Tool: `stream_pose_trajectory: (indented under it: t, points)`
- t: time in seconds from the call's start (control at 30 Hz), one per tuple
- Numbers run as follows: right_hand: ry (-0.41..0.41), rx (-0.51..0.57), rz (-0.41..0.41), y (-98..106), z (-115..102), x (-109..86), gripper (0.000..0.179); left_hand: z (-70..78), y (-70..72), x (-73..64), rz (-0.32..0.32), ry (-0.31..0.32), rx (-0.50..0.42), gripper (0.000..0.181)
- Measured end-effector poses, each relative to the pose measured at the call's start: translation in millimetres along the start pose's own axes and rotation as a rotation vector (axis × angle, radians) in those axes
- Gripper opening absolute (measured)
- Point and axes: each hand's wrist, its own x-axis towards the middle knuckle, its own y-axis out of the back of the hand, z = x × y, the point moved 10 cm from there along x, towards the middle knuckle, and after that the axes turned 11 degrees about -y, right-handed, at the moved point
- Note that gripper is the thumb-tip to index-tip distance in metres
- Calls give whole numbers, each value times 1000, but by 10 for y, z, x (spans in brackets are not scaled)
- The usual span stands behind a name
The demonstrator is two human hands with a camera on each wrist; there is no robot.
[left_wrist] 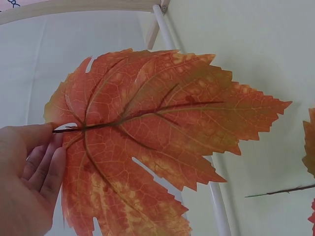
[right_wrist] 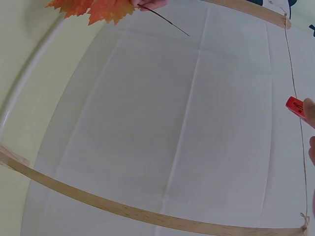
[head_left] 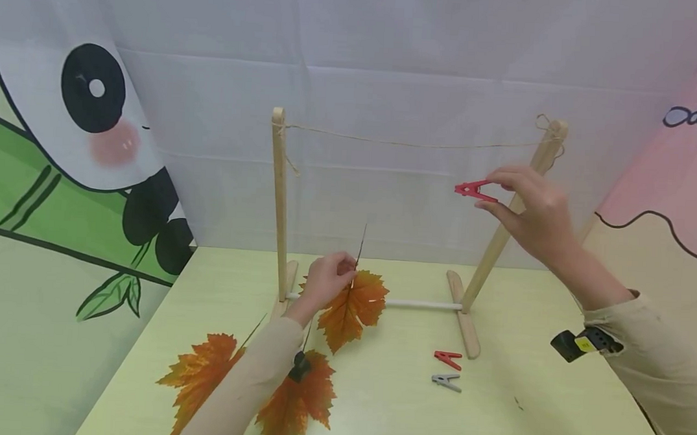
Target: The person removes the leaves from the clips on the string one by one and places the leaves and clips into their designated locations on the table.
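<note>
My left hand (head_left: 327, 280) pinches the dark stem of an orange maple leaf (head_left: 353, 308) just above the blade, and the stem's free end points up. In the left wrist view that leaf (left_wrist: 142, 118) fills the middle, thumb and fingers at its base. Higher and to the right, my right hand (head_left: 532, 209) holds a red clothespin (head_left: 472, 189) between thumb and fingers, its tip pointing left. The clothespin is below a thin string (head_left: 410, 144) tied between two wooden posts. At the right edge of the right wrist view, the red clothespin (right_wrist: 297, 106) and fingertips show.
Two more maple leaves (head_left: 204, 373) lie at the table's left front, partly behind my left sleeve. A second red clothespin (head_left: 449, 359) and a grey clothespin (head_left: 446, 381) lie front right. A white rod (head_left: 420, 305) joins the left post (head_left: 280, 208) and right post (head_left: 487, 262) near the table.
</note>
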Motion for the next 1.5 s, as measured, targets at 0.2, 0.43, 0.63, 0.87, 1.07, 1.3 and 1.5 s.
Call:
stream_pose_trajectory:
  t: [0.2, 0.43, 0.63, 0.87, 1.07, 1.3, 1.5]
  points:
    - [7, -14, -42, -104, -15, -156, 47, -10, 29, -87, -12, 3, 27, 7]
    - [2, 2, -87, -215, -22, -305, 45, -70, 29, -162, -38, 19, 28, 9]
    - [-40, 26, -143, -328, 8, -428, 36, -116, -24, -256, -69, 83, -48, 7]
    - [-76, 4, -187, -423, 50, -610, 42, -117, -94, -359, -111, 82, -91, 7]
    - [-71, 29, -176, -469, 49, -730, 37, -202, -147, -460, -121, 111, -146, 9]
    - [-85, 61, -190, -550, 52, -906, 50, -396, -131, -600, -90, 219, -121, 11]
    - [-116, 53, -214, -622, 65, -1109, 53, -482, -171, -724, -87, 241, -163, 10]
